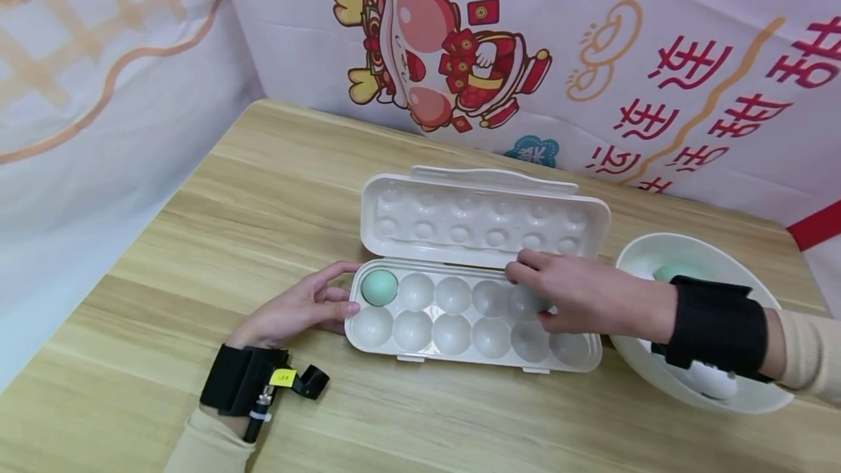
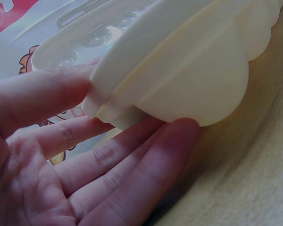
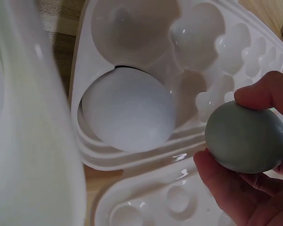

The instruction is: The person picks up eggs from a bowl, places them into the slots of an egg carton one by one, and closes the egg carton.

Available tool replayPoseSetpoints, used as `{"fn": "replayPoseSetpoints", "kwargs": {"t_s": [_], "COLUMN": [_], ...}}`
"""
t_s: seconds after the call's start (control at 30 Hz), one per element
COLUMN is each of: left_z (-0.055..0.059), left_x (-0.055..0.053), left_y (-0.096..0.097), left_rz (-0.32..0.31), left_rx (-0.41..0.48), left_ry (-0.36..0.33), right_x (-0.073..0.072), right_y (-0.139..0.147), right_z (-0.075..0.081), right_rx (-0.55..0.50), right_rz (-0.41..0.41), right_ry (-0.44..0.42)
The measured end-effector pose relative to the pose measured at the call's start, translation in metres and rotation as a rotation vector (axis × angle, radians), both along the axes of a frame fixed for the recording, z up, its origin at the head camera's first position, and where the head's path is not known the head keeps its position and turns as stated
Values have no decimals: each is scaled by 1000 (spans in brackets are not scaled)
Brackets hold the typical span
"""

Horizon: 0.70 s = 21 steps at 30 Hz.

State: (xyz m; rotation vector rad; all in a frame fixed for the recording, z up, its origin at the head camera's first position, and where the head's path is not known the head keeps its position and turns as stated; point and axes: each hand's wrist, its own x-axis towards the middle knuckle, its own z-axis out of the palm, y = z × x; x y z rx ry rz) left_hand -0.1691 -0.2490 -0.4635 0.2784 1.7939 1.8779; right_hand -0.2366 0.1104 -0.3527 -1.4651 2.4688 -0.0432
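A white plastic egg box (image 1: 453, 359) lies on the table, its lid (image 1: 460, 214) folded back. My left hand (image 1: 309, 305) grips the left end, thumb at the rim and fingers against the side and underside of the end cup (image 2: 203, 75). One pale green egg (image 1: 379, 287) sits in the back left cup. Above the right part of the box, my right hand (image 1: 578, 294) pinches another green egg (image 3: 247, 136) between thumb and fingers; the head view hides this egg. A white egg (image 3: 129, 110) rests in the end cup on the lid side, beneath that hand.
To the right of the box stands a large white bowl (image 1: 634, 367). It contains a green egg (image 1: 677, 270) and a white egg (image 1: 712, 383), partly covered by the right forearm. A printed cloth (image 1: 282, 57) hangs behind the wooden table (image 1: 217, 239).
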Motion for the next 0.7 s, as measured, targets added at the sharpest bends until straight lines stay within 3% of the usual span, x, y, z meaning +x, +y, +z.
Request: {"fn": "replayPoseSetpoints", "kwargs": {"t_s": [0.13,0.47,0.7], "left_z": [0,1,2], "left_x": [-1,0,0], "left_y": [1,1,1], "left_rz": [2,8,12], "left_rx": [-7,6,-1], "left_ry": [-11,-14,-20], "right_x": [-2,-4,-4], "right_y": [0,1,1], "right_z": [-7,-19,-19], "right_rx": [19,-3,4], "right_rz": [-15,5,-17], "right_ry": [7,117,89]}}
